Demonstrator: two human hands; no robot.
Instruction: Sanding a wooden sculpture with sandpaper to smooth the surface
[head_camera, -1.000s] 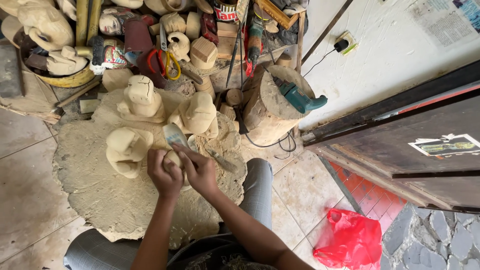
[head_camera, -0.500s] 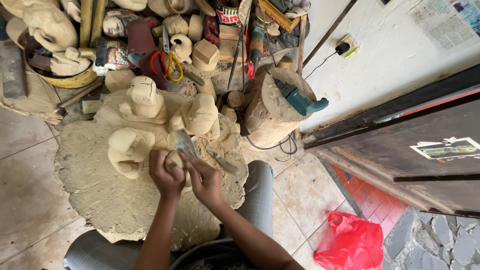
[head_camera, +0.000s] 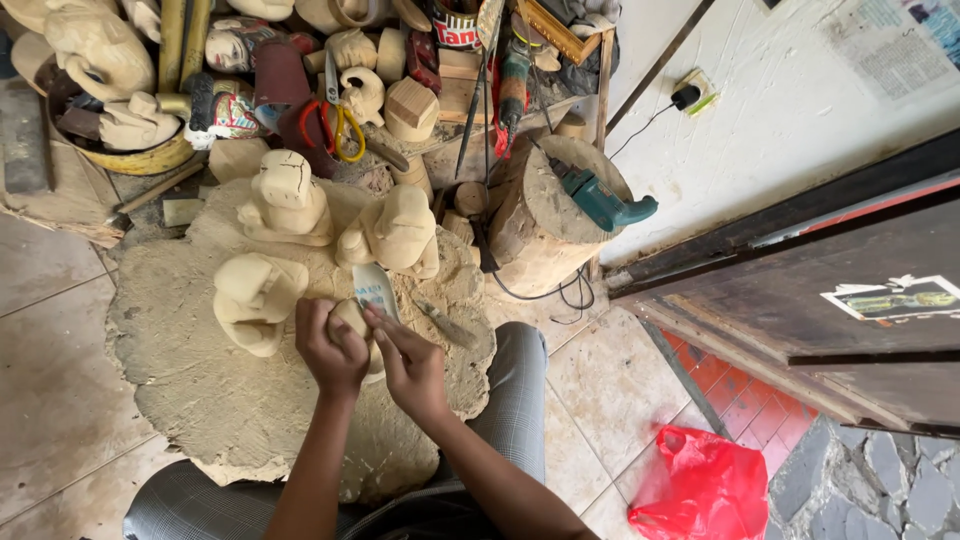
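Floor, far left: pale tiles, with a mound of pale sawdust (head_camera: 200, 390) spread across them and over the seated person's lap.
Unfinished carvings: three pale wooden figures (head_camera: 285, 200) stand in the sawdust, just beyond the hands.
Left hand: the left hand (head_camera: 332, 350) is curled around a small pale wooden carving (head_camera: 350, 318), fingers pressed together and wrapped over it.
Carving position: held low over the sawdust, between both hands, just in front of the nearest standing figure.
Right hand: the right hand (head_camera: 412, 365) pinches a folded strip of sandpaper (head_camera: 375, 292) against the carving, fingertips pressed together on it.
Risk, grip: the piece looks small and dusty, so it could slip out and drop into the sawdust.
Risk, fingers: the rubbing fingertips sit right beside the holding ones, so a slip could scrape skin.
Loose tool: a slim tool (head_camera: 445, 325) lies in the sawdust near the right wrist, easy to knock.
Right side: a log stump (head_camera: 540, 230) carries a teal power tool (head_camera: 605, 200); its cord (head_camera: 545, 293) trails on the floor, a snag hazard.
Far right: a red plastic bag (head_camera: 700, 485) on the tiles.
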